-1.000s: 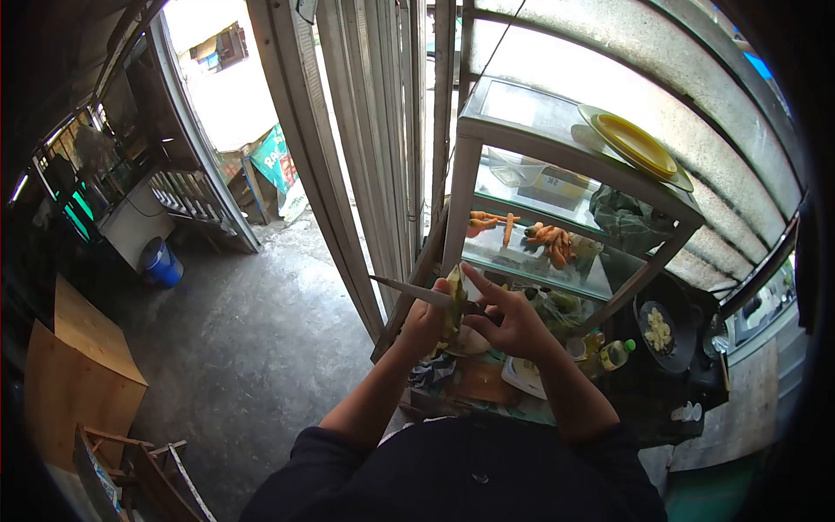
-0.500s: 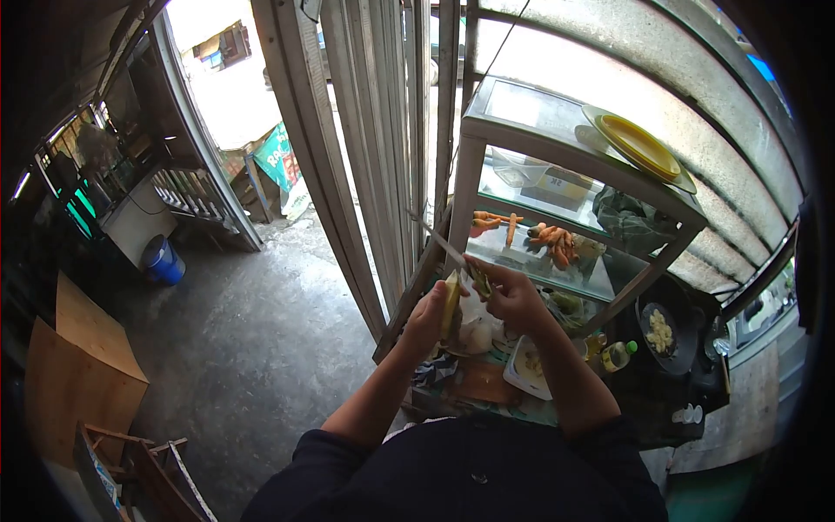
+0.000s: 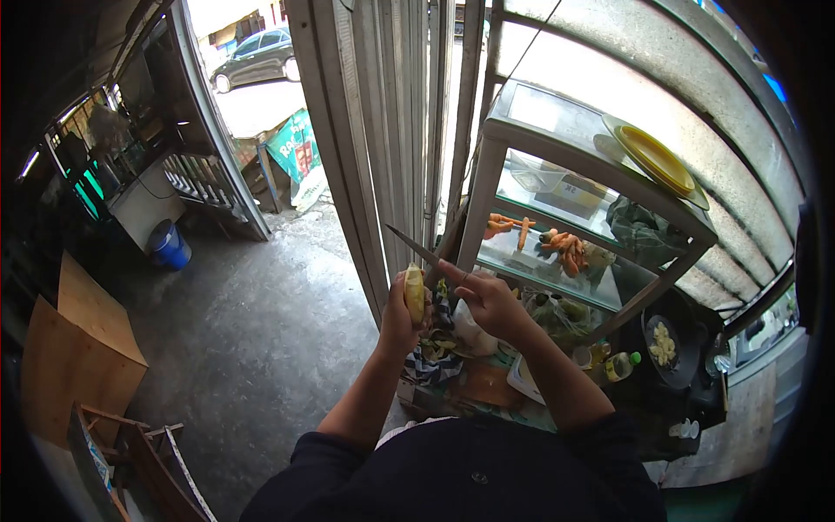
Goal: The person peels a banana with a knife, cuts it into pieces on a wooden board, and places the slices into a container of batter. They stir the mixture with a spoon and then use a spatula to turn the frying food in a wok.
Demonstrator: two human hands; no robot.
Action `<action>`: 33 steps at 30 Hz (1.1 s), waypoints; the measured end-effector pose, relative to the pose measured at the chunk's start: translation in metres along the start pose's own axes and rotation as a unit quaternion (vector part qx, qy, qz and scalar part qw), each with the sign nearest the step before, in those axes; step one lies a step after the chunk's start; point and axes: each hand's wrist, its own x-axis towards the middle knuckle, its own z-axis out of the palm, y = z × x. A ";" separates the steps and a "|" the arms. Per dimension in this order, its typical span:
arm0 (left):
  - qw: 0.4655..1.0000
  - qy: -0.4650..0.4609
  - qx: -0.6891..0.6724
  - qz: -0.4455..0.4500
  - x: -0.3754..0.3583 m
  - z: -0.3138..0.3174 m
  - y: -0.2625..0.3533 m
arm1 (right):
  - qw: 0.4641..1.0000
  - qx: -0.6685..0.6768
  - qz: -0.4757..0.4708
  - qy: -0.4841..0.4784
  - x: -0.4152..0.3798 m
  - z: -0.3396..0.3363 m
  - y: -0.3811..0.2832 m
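Note:
My left hand [image 3: 398, 317] is closed around a pale yellow, elongated banana-like fruit [image 3: 415, 294], held upright with its top end showing. Its skin looks at least partly removed. In my right hand [image 3: 494, 304] is a knife [image 3: 412, 245], its blade pointing up and left, above the fruit and apart from it. The handle is mostly hidden by my fingers. Under my hands, peelings [image 3: 442, 341] lie beside a checkered cloth [image 3: 430, 369]. A white plastic bag [image 3: 474, 332] sits below my right hand.
A glass-fronted case [image 3: 494, 187] holding carrots [image 3: 567, 249] stands ahead right, yellow plates [image 3: 657, 161] on top. On the right are a pan [image 3: 668, 370] with pale pieces and an oil bottle [image 3: 620, 365]. A brown board [image 3: 490, 384] and white container [image 3: 524, 379] lie nearer. Left: a blue bucket [image 3: 169, 246].
The knife has moved away from the fruit, up and left of my right hand. My left hand has shifted left with the fruit, and a strip of peel no longer shows at the knife.

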 end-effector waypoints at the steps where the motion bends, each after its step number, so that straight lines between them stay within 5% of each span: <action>1: 1.000 0.022 -0.001 -0.003 -0.001 0.002 0.002 | 1.000 0.000 -0.002 -0.002 0.000 0.001 -0.008; 3: 0.999 0.044 -0.003 -0.004 -0.001 0.003 0.003 | 0.986 0.137 0.086 0.051 0.000 0.002 -0.022; 12: 0.995 -0.053 0.084 0.032 0.000 0.008 0.000 | 0.964 0.235 0.121 -0.022 -0.015 0.003 -0.014; 19: 0.996 -0.017 -0.080 -0.020 0.004 0.020 -0.003 | 0.988 0.127 0.038 -0.080 -0.027 0.006 -0.029; 21: 0.985 -0.080 -0.152 -0.023 0.006 0.019 -0.007 | 0.995 0.099 -0.001 -0.032 -0.029 0.012 -0.028; 33: 0.997 -0.029 -0.054 -0.040 0.003 0.031 -0.002 | 0.997 0.048 -0.015 -0.063 -0.025 -0.005 -0.035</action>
